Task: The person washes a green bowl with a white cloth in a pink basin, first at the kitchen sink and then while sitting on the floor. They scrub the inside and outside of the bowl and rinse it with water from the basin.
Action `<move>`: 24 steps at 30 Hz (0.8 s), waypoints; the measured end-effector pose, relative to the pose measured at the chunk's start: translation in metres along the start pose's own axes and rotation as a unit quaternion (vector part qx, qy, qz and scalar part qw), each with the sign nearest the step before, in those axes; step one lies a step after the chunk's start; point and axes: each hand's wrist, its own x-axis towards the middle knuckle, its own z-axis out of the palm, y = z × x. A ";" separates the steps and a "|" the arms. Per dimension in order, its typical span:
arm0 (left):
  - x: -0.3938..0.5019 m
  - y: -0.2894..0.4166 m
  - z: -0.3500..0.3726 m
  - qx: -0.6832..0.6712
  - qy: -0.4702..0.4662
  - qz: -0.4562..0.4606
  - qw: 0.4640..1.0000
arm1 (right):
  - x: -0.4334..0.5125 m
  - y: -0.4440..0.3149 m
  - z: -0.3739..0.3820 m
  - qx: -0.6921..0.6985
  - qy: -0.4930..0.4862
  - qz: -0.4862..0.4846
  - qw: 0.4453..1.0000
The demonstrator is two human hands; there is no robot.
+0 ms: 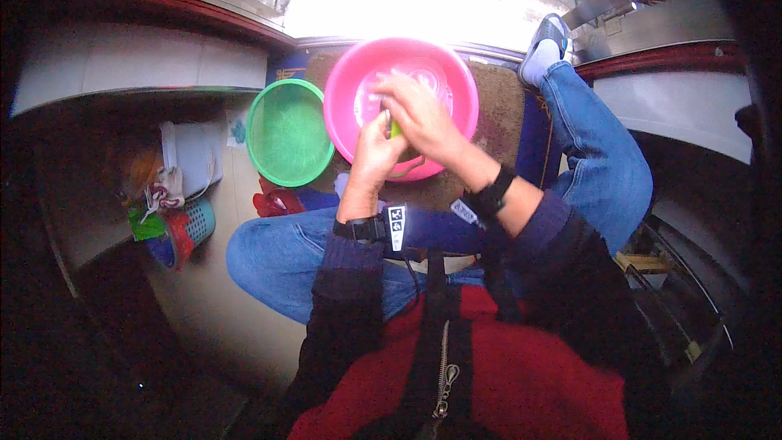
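Observation:
My left hand (379,150) is curled, thumb up, around a small green object (395,128) over a pink plastic basin (342,76). My right hand (421,116) bends over the same spot from the right, its fingers blurred and close against the left. Most of the green object is hidden between the hands, so its kind is unclear. A thin greenish strip (408,168) shows below them, near the basin's front rim. Whether the right fingers grip anything cannot be made out. Left of the basin, beside its rim, is a round green mesh sieve (290,132).
Basin and sieve rest on a brown mat (498,116) by a doorway sill. Crumpled red plastic (278,200) lies near my left knee. Further left are a teal perforated basket (200,220) and a white container (194,153). My slippered foot (550,49) is at the right.

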 end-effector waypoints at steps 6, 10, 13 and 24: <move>-0.003 -0.003 0.007 0.009 -0.041 0.022 0.999 | 0.005 0.016 -0.005 -0.037 -0.002 0.037 0.999; 0.002 -0.005 0.005 0.011 0.024 0.040 0.999 | -0.011 0.008 0.005 -0.050 0.016 -0.044 0.998; -0.003 -0.007 0.009 0.015 -0.023 0.015 1.000 | 0.009 0.018 -0.007 0.018 -0.006 0.110 0.994; -0.002 -0.002 0.003 -0.012 -0.003 0.016 1.000 | -0.010 0.009 0.005 -0.008 0.010 -0.005 1.000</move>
